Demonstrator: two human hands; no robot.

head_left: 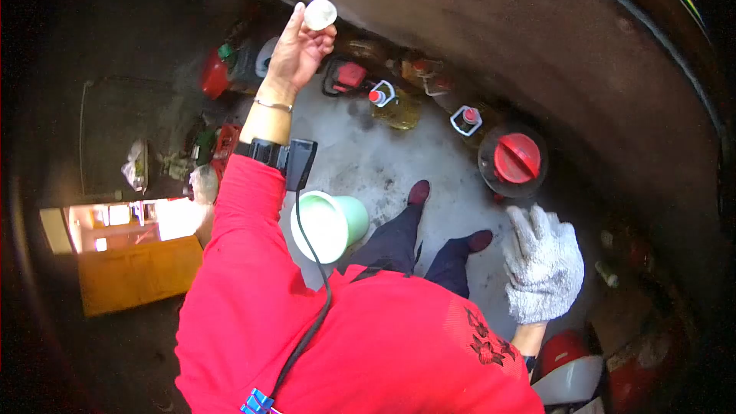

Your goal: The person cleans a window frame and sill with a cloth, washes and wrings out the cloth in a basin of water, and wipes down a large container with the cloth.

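My bare left hand (300,54) is raised at the top of the view. Its fingers and thumb close on a small round white object (320,14), whose kind I cannot make out. A bracelet and a black strap circle that wrist, with a dark device and a cable on the forearm. My right hand (544,264) wears a white knitted glove and hangs low on the right, its fingers loosely bent and apart, with nothing seen in them. Nearest to it is a dark round container with a red lid (517,158).
A pale green bucket (354,218) is beside my legs. Oil jugs (396,113) with red caps line the dark wall (491,23). Farther left lie red items and bags (204,184), then a yellow panel (142,272) by a bright opening. A red and white container (569,372) sits lower right.
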